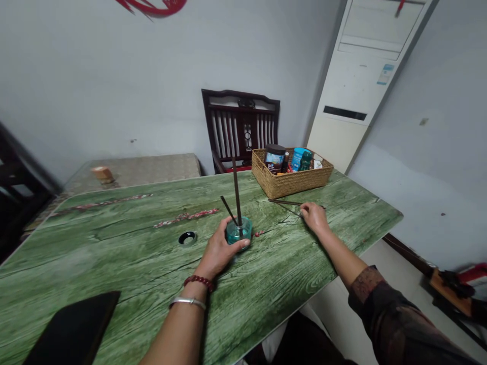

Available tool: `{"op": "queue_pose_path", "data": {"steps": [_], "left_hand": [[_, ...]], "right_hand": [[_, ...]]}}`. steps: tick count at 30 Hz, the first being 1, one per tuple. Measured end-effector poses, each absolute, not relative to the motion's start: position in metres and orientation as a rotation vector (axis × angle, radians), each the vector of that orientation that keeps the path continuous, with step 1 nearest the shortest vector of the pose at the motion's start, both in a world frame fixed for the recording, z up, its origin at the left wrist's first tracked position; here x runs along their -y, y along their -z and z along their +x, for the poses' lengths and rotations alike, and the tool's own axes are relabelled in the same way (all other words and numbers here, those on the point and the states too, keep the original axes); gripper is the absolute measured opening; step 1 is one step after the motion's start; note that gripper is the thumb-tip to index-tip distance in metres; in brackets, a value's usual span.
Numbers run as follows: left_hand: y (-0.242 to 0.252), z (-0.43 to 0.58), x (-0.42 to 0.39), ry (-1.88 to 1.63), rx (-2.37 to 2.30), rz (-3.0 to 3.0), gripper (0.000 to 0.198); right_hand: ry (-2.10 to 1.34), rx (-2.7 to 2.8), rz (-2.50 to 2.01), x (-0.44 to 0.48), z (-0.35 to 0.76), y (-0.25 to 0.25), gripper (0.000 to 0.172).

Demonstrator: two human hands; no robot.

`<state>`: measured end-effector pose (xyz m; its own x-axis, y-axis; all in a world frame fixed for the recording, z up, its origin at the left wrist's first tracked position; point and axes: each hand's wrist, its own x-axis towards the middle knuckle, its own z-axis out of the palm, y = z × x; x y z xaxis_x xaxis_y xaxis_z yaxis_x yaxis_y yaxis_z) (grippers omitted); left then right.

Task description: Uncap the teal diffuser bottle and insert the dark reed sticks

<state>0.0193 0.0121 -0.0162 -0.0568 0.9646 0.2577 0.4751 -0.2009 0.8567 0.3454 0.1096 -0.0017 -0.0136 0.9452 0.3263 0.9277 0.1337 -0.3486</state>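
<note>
Left hand (219, 252): closed around teal glass jar (239, 232), two dark sticks (236, 187) standing in it, one tilted. Right hand (314, 217): pinching loose dark sticks (285, 203) on green wood-print table (125, 263), just below wicker basket (292, 175).

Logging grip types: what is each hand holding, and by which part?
The left hand grips the teal glass jar around its body. The right hand is at thin dark sticks on the table; whether it holds them cannot be told.
</note>
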Motion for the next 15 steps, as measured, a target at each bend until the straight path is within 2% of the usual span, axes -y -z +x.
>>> {"op": "queue_pose_path", "data": {"steps": [5,10,15], "left_hand": [[0.016,0.018,-0.013,-1.193,-1.536,1.727,0.075],[0.017,0.018,-0.013,-1.19,-1.536,1.725,0.076],[0.014,0.02,-0.011,-1.193,-1.532,1.718,0.074]], "right_hand": [[0.044,2.147,-1.955,-0.104,0.338,0.009,0.022],[0.074,2.341,-1.896,-0.092,0.331,-0.004,0.024],[-0.142,2.362,-1.652,-0.082,0.336,-0.014,0.018]]}}
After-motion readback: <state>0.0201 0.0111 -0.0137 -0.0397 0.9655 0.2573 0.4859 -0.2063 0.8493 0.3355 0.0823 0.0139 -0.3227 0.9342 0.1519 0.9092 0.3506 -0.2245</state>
